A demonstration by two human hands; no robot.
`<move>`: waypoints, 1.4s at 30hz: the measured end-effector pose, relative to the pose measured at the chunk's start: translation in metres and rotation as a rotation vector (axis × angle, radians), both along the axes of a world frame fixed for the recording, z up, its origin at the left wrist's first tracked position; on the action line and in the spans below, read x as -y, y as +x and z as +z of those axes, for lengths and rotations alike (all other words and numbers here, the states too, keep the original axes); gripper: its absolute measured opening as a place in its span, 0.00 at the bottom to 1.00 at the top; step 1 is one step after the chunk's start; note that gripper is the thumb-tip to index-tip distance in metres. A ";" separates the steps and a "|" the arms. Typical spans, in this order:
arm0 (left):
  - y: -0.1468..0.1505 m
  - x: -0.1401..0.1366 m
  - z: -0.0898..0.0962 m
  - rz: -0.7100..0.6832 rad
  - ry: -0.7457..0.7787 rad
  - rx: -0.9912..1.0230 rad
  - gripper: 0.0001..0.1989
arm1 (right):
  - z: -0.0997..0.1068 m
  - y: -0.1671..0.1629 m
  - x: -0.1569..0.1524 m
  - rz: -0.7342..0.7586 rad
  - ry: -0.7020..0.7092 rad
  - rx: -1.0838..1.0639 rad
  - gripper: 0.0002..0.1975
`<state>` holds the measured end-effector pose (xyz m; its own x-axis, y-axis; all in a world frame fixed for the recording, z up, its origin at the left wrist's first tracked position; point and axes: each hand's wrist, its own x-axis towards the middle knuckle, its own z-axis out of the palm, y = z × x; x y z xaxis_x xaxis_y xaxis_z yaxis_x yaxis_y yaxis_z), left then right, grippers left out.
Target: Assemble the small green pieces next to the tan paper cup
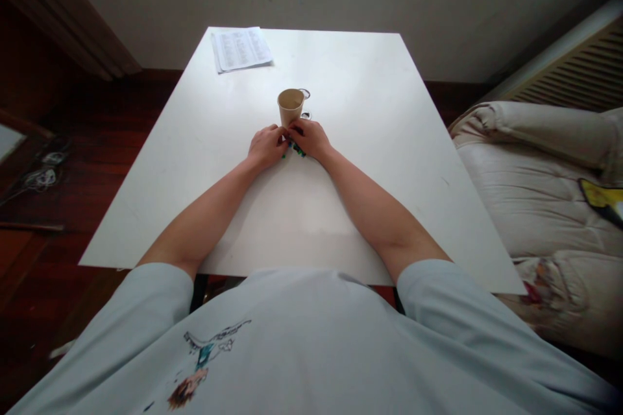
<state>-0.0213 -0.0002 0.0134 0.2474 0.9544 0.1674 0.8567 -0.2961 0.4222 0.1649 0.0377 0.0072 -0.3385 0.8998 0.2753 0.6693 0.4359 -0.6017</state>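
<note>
A beige paper cup [291,104] stands upright on the white table, its mouth facing up toward me. Just in front of it my left hand [267,146] and my right hand [310,137] meet, fingertips close together in a pinch. What they pinch is too small and too covered to make out. Small green and dark pieces [298,150] lie on the table between the hands, partly hidden by the fingers. To the right of the cup's rim shows a thin dark loop [306,93], and below that sits a small ring-like item [306,116].
Printed sheets [243,49] lie at the far left corner of the white table [360,84]. A cushioned beige sofa [525,175] stands close to the table's right side. Coiled cables [41,175] rest on the wooden floor at left.
</note>
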 end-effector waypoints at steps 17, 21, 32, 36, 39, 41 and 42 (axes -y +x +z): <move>0.000 0.001 0.001 0.009 -0.012 0.006 0.13 | 0.001 -0.001 0.002 -0.012 -0.005 -0.021 0.11; 0.000 -0.001 -0.002 0.010 0.006 0.008 0.13 | -0.002 0.000 0.000 -0.016 -0.012 -0.017 0.10; 0.000 0.001 0.000 0.012 -0.003 0.010 0.13 | -0.004 0.000 -0.002 -0.019 0.000 -0.001 0.11; 0.000 0.000 -0.001 0.008 0.005 0.013 0.14 | -0.007 0.000 -0.004 -0.015 -0.002 -0.009 0.12; -0.001 0.000 -0.001 0.009 -0.002 0.022 0.14 | -0.006 0.000 -0.004 -0.013 0.007 -0.020 0.12; -0.001 -0.001 -0.002 0.010 -0.008 0.025 0.14 | -0.006 0.000 -0.004 -0.010 0.008 -0.022 0.12; -0.001 -0.001 -0.002 0.009 -0.008 0.025 0.14 | -0.006 0.000 -0.004 -0.009 0.006 -0.021 0.12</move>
